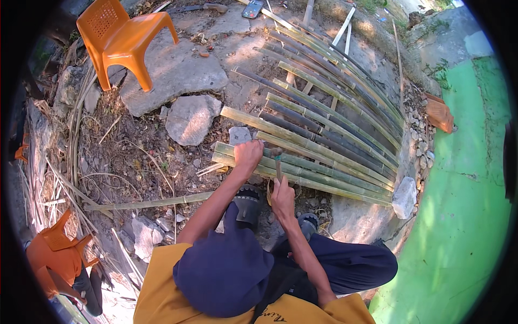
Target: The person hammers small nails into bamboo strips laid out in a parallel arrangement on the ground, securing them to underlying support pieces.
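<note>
Bamboo waste lay thickest at the far left, where thin strips and shavings [59, 183] curved along the edge of the dirt yard. An orange plastic chair [121, 40] stood behind it on a flat slab of stone [175, 73], out of the way of the work. A second orange seat [56, 256] sat low at the left, and a single loose split of bamboo [148, 203] lay across the ground toward the knees.

The left hand [248, 154] was closed in a fist on the near end of the lowest bamboo slat [302, 175], apparently pressing it down so it stayed put against the one beside it. A sandalled foot [248, 202] was planted just below that end, bracing the squat.

The right hand [282, 197] was wrapped around the handle of a slim tool [278, 162] that stood nearly upright with its head at the slat; whether it was a hammer or a blade was hard to tell from this angle.

The slats formed a bamboo panel [334, 124] spread flat on the ground from the hands away to the upper right, long split culms laid side by side over pale crosspieces [345, 27]. Their skins ran from fresh green to dull grey-brown, with nodes showing as darker rings. A pale stone [404, 197] rested by the near right corner, beside the green painted floor [464, 216]
</note>
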Motion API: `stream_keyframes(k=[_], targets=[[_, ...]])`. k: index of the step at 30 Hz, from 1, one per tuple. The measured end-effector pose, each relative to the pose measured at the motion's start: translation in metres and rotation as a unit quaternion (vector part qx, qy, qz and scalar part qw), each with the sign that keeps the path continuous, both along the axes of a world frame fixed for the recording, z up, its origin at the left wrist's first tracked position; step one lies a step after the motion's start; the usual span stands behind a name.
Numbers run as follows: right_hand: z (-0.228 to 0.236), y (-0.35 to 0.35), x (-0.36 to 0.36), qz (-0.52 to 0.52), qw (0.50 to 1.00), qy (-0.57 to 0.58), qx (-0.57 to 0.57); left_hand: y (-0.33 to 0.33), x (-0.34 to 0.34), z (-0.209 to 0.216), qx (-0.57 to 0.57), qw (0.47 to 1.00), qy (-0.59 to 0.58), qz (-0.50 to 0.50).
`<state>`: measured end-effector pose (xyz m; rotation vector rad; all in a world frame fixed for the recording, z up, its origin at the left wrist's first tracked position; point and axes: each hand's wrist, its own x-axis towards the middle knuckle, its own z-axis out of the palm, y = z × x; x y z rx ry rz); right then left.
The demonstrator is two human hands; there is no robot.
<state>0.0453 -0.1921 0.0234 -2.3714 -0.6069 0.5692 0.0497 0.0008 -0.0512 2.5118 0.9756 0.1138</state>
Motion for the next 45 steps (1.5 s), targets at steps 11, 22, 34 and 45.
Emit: stream_keyframes(k=[11,22,34,45], targets=[[0.002,0.01,0.004,0.01,1.0,0.004,0.003,0.001,-0.001,-0.009,-0.017,1.0,0.01,0.001],[0.0,-0.002,-0.002,-0.026,0.999,0.02,0.01,0.004,0.002,-0.005,-0.02,1.0,0.008,-0.003],[0.008,-0.044,0.04,-0.176,0.979,0.018,0.105,0.015,0.0,0.035,-0.138,0.986,0.068,-0.064],[0.015,-0.049,0.036,-0.153,0.979,0.042,0.132,0.016,0.013,0.105,-0.129,0.985,0.088,-0.071]])
